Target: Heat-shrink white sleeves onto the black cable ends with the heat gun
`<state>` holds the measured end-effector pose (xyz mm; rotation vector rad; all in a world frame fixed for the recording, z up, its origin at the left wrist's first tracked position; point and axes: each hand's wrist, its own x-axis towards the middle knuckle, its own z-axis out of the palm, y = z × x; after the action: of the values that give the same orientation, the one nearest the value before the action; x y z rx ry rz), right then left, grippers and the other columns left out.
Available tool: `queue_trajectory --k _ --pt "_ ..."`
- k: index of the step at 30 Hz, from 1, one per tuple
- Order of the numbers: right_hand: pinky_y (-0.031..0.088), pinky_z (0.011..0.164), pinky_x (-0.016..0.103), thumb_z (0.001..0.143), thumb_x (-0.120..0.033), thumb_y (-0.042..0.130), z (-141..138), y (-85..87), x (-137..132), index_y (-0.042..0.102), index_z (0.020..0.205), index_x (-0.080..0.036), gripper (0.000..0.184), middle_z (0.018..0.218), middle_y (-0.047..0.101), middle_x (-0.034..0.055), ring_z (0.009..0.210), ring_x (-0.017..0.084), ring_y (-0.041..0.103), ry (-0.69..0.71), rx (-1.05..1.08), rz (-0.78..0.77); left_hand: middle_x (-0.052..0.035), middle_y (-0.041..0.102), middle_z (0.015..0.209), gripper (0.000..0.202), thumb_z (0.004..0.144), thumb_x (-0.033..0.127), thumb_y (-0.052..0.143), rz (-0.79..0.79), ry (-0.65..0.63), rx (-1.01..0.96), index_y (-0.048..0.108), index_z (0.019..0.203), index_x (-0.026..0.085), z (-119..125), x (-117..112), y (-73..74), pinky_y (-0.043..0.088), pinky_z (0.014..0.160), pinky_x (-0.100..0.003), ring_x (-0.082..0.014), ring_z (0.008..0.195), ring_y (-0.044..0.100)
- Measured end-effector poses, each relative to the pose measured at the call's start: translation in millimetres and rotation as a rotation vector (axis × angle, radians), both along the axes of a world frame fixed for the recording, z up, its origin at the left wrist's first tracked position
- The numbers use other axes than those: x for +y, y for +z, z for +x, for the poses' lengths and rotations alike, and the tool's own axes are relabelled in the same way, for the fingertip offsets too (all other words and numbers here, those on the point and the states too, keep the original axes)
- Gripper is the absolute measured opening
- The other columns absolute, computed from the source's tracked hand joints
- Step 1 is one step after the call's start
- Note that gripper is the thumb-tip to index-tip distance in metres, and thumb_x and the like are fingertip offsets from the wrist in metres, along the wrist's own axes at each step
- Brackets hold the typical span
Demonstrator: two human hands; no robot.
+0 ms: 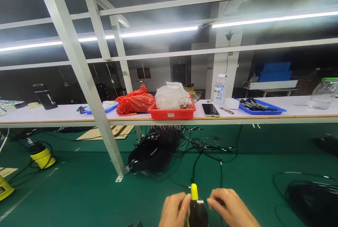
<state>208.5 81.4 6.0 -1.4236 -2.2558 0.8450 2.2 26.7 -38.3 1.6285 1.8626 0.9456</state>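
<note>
My left hand [174, 210] is at the bottom of the view, thumb and forefinger closed beside a black object with a yellow tip [194, 192]. Whatever those fingers pinch is hidden. On the other side, my right hand [230, 206] has its fingertips pressed together on a thin black cable. This cable's white end [200, 202] lies across the front of the black object, just below the yellow tip. The lower part of the black object is cut off by the bottom edge.
Behind my hands lie a bundle of black cables [155, 153] and, at right, a dark coil [313, 199]. A shelf [126, 123] holds a red tray [171, 115], red bag [135, 102], phone [210, 110], bottle [219, 89] and blue tray [274, 112]. A white post [108, 139] stands left.
</note>
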Motion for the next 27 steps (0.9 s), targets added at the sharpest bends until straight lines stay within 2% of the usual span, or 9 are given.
queue_trajectory --k 8,12,15,19,22,25,26,27 --pt "0.039 0.064 0.023 0.086 -0.030 0.054 -2.3 -1.7 0.7 0.061 0.073 -0.023 0.017 0.076 0.066 -0.0013 0.073 0.017 0.057 -0.017 0.098 0.095 -0.0003 0.066 0.079 0.043 0.090 0.062 0.044 0.101 -0.094 -0.034 0.063 0.082 0.024 -1.9 4.9 -2.5 0.045 0.075 -0.026 -0.0176 0.071 0.055" --pt "0.038 0.062 0.025 0.091 -0.036 0.048 0.3 -4.5 1.6 0.062 0.068 -0.023 0.030 0.070 0.065 -0.0001 0.071 0.018 0.056 -0.011 0.042 0.053 0.0000 0.063 0.067 0.052 0.092 0.065 0.036 0.106 -0.030 0.024 0.061 0.069 0.025 -1.0 6.0 -9.5 0.044 0.075 -0.026 -0.0181 0.069 0.057" --pt "0.037 0.060 0.024 0.092 -0.040 0.046 1.4 -5.6 1.1 0.062 0.064 -0.023 0.036 0.067 0.063 -0.0006 0.068 0.018 0.055 -0.006 0.090 0.042 -0.0003 0.059 0.059 0.060 0.094 0.065 0.031 0.116 -0.014 0.047 0.058 0.059 0.024 0.4 7.0 -12.9 0.043 0.072 -0.026 -0.0179 0.065 0.056" --pt "0.037 0.057 0.023 0.088 -0.041 0.054 -2.6 -2.0 -2.3 0.059 0.064 -0.022 0.030 0.065 0.060 -0.0024 0.063 0.016 0.052 -0.026 0.185 0.081 0.0000 0.061 0.069 0.056 0.090 0.070 0.036 0.196 -0.045 -0.025 0.059 0.070 0.023 3.3 7.9 -5.0 0.043 0.068 -0.026 -0.0167 0.065 0.054" --pt "0.037 0.055 0.023 0.089 -0.045 0.050 -4.0 -2.7 2.4 0.058 0.065 -0.022 0.035 0.062 0.058 -0.0033 0.061 0.015 0.051 -0.027 0.251 0.070 0.0010 0.059 0.071 0.051 0.091 0.067 0.038 0.223 -0.062 -0.115 0.059 0.076 0.023 4.6 7.1 6.6 0.041 0.064 -0.025 -0.0157 0.064 0.052" --pt "0.043 0.057 0.025 0.093 -0.055 0.033 5.4 -23.2 24.1 0.063 0.080 -0.023 0.045 0.068 0.061 -0.0009 0.064 0.017 0.057 -0.197 0.228 0.089 0.0022 0.057 0.069 0.045 0.094 0.061 0.036 0.206 -0.031 -0.206 0.059 0.088 0.023 0.6 5.5 12.1 0.040 0.062 -0.025 -0.0158 0.064 0.054" --pt "0.048 0.062 0.027 0.093 -0.057 0.028 11.3 -36.0 34.4 0.064 0.094 -0.023 0.050 0.077 0.065 0.0014 0.071 0.019 0.061 -0.309 0.203 0.122 0.0025 0.057 0.068 0.044 0.094 0.061 0.037 0.205 -0.013 -0.226 0.059 0.092 0.023 -2.4 4.7 10.8 0.041 0.063 -0.025 -0.0161 0.064 0.055" --pt "0.050 0.078 0.029 0.093 -0.058 0.025 18.0 -51.6 44.9 0.061 0.111 -0.021 0.055 0.098 0.068 0.0061 0.090 0.022 0.064 -0.392 0.181 0.149 0.0026 0.058 0.067 0.044 0.093 0.062 0.039 0.208 0.005 -0.236 0.059 0.095 0.023 -6.3 3.8 7.3 0.042 0.064 -0.025 -0.0165 0.064 0.056"
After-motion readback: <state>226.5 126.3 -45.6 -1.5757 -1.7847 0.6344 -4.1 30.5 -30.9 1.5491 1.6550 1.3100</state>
